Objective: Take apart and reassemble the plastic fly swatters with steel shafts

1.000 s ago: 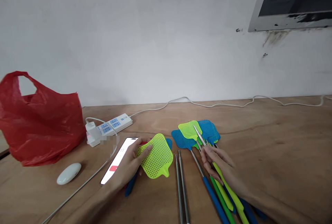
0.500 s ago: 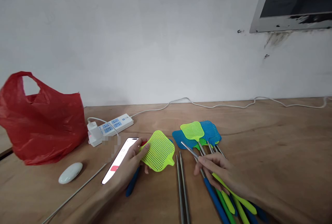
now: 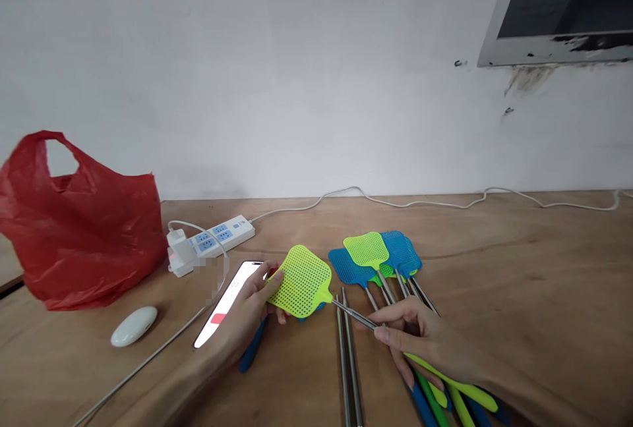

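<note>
My left hand (image 3: 246, 320) grips a loose yellow-green swatter head (image 3: 301, 281) by its left edge, lifted a little off the table. My right hand (image 3: 420, 337) pinches a thin metal rod (image 3: 353, 313) that ends in a yellow-green handle (image 3: 457, 385). The rod's tip touches the neck of the loose head. To the right lies a pile of blue and green fly swatters (image 3: 378, 254) with their handles running under my right hand. Two bare metal rods (image 3: 346, 361) lie side by side between my hands.
A phone (image 3: 225, 308) with a lit screen lies by my left hand, over a blue handle (image 3: 252, 351). Further left are a white oval object (image 3: 133, 326), a white power strip (image 3: 212, 241) with a charger, and a red plastic bag (image 3: 79, 229). A white cable runs along the wall.
My right hand has swung the rod's tip leftward from above the swatter pile to the neck of the loose head. My left hand has raised and turned that head towards the rod.
</note>
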`<state>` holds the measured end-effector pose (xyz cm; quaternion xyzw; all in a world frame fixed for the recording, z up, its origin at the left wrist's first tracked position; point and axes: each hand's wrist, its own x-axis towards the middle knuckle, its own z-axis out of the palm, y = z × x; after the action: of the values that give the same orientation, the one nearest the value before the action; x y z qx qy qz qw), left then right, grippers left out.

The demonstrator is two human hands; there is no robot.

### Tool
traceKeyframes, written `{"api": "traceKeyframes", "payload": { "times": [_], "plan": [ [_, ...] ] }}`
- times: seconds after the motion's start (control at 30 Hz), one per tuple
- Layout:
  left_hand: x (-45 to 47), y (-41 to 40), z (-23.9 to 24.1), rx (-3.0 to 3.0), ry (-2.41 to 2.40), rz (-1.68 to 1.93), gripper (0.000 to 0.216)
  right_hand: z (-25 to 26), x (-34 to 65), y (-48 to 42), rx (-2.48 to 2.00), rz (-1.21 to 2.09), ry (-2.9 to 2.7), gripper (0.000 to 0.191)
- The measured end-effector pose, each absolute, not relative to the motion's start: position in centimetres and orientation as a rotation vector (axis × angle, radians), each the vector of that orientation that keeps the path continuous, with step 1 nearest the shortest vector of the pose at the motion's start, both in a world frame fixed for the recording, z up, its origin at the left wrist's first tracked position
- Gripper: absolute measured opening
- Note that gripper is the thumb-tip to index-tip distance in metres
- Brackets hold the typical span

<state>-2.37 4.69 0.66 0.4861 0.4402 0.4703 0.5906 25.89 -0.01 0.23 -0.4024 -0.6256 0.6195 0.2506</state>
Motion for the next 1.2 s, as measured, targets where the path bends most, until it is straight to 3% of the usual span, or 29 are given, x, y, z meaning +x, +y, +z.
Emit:
{"api": "traceKeyframes", "payload": {
  "times": [0.67, 1.2],
  "plan": [
    [-2.4, 4.5, 0.5, 1.383, 1.011, 1.01, 0.056, 0.2, 25.5, -0.1, -1.153, 1.653, -1.661, 0.057],
    [-2.1, 4.0, 0.7, 1.502, 0.94, 0.924, 0.045, 0.5, 25.3, -0.5, -1.136, 1.769, -1.635, 0.059]
  ]
}}
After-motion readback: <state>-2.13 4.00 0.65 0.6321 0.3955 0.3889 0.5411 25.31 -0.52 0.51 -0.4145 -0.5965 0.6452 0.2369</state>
